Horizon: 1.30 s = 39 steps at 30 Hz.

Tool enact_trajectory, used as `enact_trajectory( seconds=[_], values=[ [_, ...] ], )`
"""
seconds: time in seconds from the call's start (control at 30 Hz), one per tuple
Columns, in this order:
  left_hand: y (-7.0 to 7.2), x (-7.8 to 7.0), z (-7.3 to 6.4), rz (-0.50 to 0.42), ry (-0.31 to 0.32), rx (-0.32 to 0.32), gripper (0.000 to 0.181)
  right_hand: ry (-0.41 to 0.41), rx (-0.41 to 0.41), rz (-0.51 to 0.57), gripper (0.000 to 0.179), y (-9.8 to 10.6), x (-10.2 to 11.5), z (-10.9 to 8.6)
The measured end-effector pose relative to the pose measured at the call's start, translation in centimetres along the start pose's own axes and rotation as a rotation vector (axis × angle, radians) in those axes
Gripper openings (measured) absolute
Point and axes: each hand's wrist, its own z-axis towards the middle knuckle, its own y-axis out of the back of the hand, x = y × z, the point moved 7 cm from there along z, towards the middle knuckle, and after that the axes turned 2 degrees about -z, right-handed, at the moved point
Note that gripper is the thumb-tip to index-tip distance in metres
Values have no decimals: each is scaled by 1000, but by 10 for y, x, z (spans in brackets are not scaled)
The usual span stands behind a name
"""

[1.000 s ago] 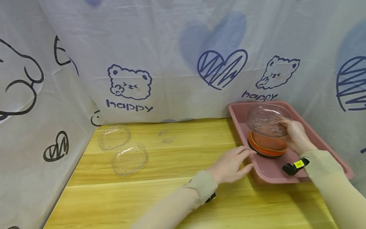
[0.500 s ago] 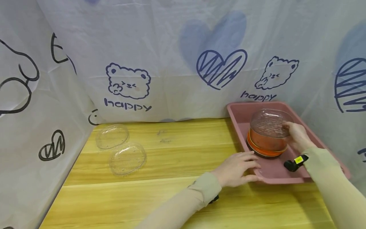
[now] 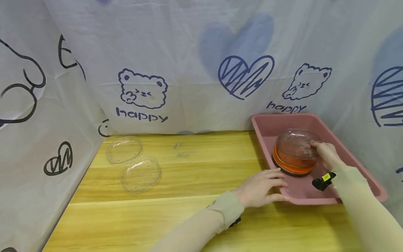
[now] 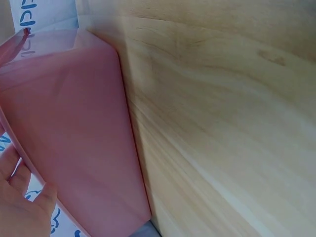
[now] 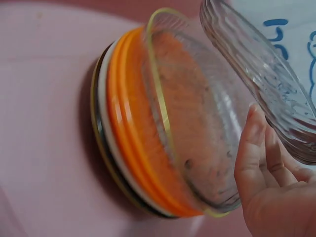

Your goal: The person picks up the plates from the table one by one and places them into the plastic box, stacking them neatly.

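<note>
My right hand [image 3: 328, 154] pinches the edge of a clear, ribbed plastic dish [image 3: 297, 141] close over a stack of round dishes in the pink tray. In the right wrist view the held dish [image 5: 261, 74] tilts above another clear dish with a yellow rim [image 5: 164, 111]. Below that come orange dishes [image 5: 121, 98], a white one [image 5: 102, 81] and a dark one at the bottom. My left hand [image 3: 259, 188] rests with extended fingers at the near left corner of the pink tray [image 3: 315, 202]. In the left wrist view its thumb tip touches the tray's rim.
Two clear oval plastic dishes [image 3: 124, 150] lie side by side at the back left of the wooden table [image 3: 189, 182]. A white printed cloth [image 3: 189, 52] hangs behind the table and along both sides. The tray stands close to the right-hand cloth.
My right hand has lowered the clear dish toward the stack. The left hand has shifted slightly right and down along the tray's near left corner.
</note>
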Motion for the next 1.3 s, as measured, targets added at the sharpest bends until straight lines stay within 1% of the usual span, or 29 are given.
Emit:
enact_trajectory(
  seconds=[0.03,0.07,0.13,0.17,0.27,0.43,0.6,0.67,0.7,0.77,0.9,1.03,1.17,1.3],
  values=[
    [0,-1,0,1,-3,1,48,14,-4,-77,61,1,-2,0],
    [0,-1,1,0,-6,2,48,30,-15,-149,61,3,-3,1],
    [-1,-2,2,1,-10,4,48,64,-36,-254,63,5,-4,2],
    [-1,-2,2,2,-11,5,48,81,-46,-281,64,5,-5,3],
    [-1,-2,2,2,-10,9,49,105,-57,-311,64,6,-7,5],
    [-1,-1,1,23,-6,8,49,108,-84,-346,63,6,-11,8],
    [1,-1,1,32,-10,7,48,112,-116,-433,64,8,-13,10],
    [2,-2,1,33,-13,6,48,128,-132,-482,65,9,-13,10],
    [3,-2,1,33,-15,3,47,139,-138,-482,65,9,-12,10],
    [2,-2,1,39,-17,5,47,179,-156,-526,64,10,-10,8],
    [0,-3,2,34,-16,7,47,253,-218,-582,62,10,-6,3],
    [0,-2,3,16,-19,-2,45,293,-298,-607,61,11,-1,-2],
    [1,-1,3,17,-14,-2,45,350,-372,-669,55,10,6,-3],
    [2,-1,2,19,-11,-1,44,382,-417,-713,49,11,8,-4]
  ],
)
